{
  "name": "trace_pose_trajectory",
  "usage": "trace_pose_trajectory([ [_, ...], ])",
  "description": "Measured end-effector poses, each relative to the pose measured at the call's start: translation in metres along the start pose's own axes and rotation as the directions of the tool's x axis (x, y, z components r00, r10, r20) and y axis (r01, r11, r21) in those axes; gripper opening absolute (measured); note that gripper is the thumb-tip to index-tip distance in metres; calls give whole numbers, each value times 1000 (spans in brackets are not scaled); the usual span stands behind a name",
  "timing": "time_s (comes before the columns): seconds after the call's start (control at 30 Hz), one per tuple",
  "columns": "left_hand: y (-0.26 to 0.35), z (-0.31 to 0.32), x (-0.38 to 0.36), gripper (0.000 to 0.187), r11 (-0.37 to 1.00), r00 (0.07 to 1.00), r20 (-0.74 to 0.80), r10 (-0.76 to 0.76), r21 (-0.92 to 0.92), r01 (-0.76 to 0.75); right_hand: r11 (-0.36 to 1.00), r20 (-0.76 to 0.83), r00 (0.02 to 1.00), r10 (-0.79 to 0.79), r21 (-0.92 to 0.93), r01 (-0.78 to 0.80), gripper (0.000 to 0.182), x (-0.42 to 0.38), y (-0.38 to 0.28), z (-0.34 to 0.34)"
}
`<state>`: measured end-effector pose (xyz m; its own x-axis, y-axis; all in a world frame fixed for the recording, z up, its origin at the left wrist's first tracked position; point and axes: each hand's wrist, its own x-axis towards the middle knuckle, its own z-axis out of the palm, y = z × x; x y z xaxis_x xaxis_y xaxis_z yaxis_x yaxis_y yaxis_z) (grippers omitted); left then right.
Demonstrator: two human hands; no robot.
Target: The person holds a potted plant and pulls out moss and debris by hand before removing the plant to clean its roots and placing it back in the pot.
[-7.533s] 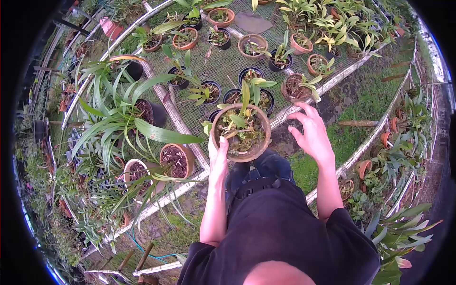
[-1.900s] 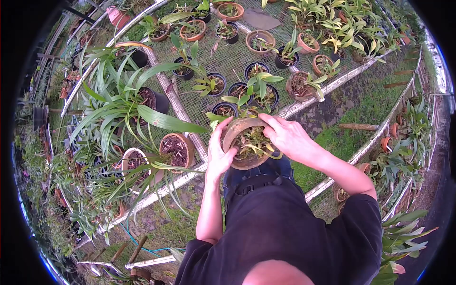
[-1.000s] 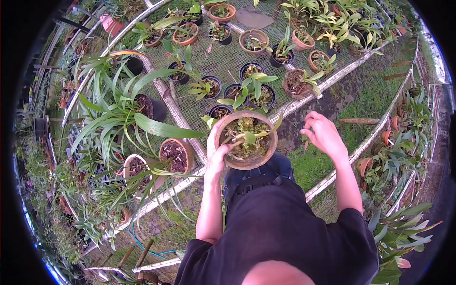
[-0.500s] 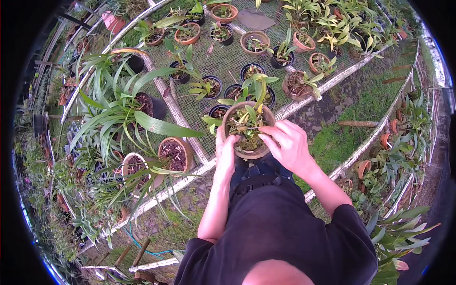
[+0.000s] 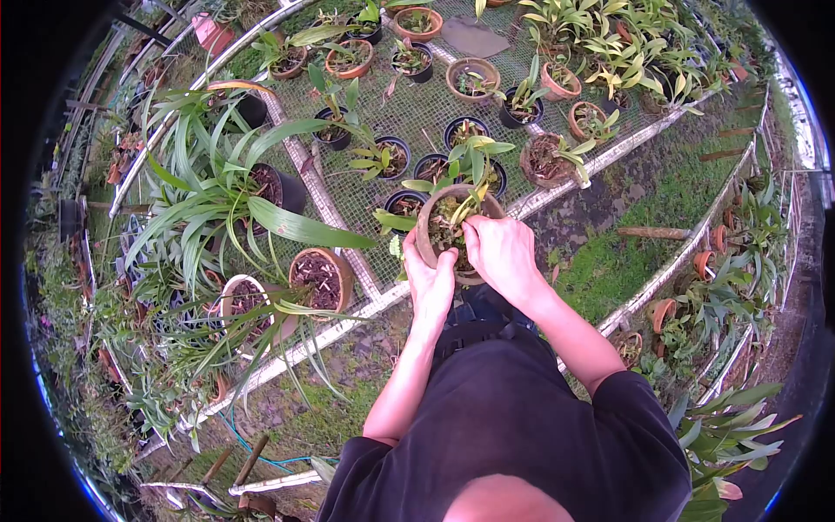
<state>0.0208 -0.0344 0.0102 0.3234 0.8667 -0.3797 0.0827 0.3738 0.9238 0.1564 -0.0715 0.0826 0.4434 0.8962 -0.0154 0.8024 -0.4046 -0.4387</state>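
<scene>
In front of my body is a round clay pot (image 5: 424, 233), tilted, with moss and a small leafy plant (image 5: 470, 206) growing in it. My left hand (image 5: 430, 283) is closed on the near left side of the pot, thumb over the rim. Over the pot's right side is my right hand (image 5: 507, 257), its fingers pinched together by the base of the plant. Whatever lies between those fingertips is hidden by the hand. Small black pots (image 5: 393, 158) with plants stand just beyond the clay pot.
A wire mesh bench (image 5: 365, 213) with a pale frame bar (image 5: 609, 157) carries many potted plants. To the left, a long-leaved plant (image 5: 296, 224) spreads over two wide pots with bark, including a terracotta pot (image 5: 335, 283). Grass (image 5: 600, 283) lies between the benches.
The pot has shifted slightly right and tilted in my left hand. My right hand has moved up and left over the pot; the thin stalk seen at its fingertips before is now hidden.
</scene>
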Motion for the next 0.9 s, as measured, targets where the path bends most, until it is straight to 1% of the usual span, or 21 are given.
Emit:
trace_pose_trajectory([
  [0.07,-1,0,-1,76,999,1000,-16,13,48,-12,1000,38,999,22,12,-22,16,5,0,-3],
  [0.17,-11,-2,1,80,988,999,-32,37,154,-31,998,49,998,28,60,-31,16,10,1,-4],
  [0.33,15,1,-14,86,953,995,-89,43,303,-15,994,45,997,64,87,-67,12,11,-1,-1],
  [0.43,18,2,-17,78,937,993,-85,76,347,-42,985,45,994,100,135,-105,11,11,-2,0],
  [0.53,14,4,-18,87,927,981,-108,163,356,-114,976,43,992,115,180,-121,11,10,-3,3],
  [0.67,8,1,-13,85,949,980,-137,145,298,-99,965,2,998,66,255,-64,14,10,0,13],
  [0.77,0,-2,-6,83,972,980,-148,130,215,-96,936,29,998,50,349,-57,14,7,3,13],
  [0.83,-6,-5,-2,82,978,978,-148,144,170,-118,881,21,999,31,472,-38,14,1,5,7],
  [0.87,-8,-6,-1,76,982,981,-148,124,161,-100,847,16,1000,23,531,-28,14,-2,7,2],
  [0.9,-5,-7,0,74,993,985,-141,96,74,-87,811,42,999,25,583,-45,13,-5,10,-3],
])
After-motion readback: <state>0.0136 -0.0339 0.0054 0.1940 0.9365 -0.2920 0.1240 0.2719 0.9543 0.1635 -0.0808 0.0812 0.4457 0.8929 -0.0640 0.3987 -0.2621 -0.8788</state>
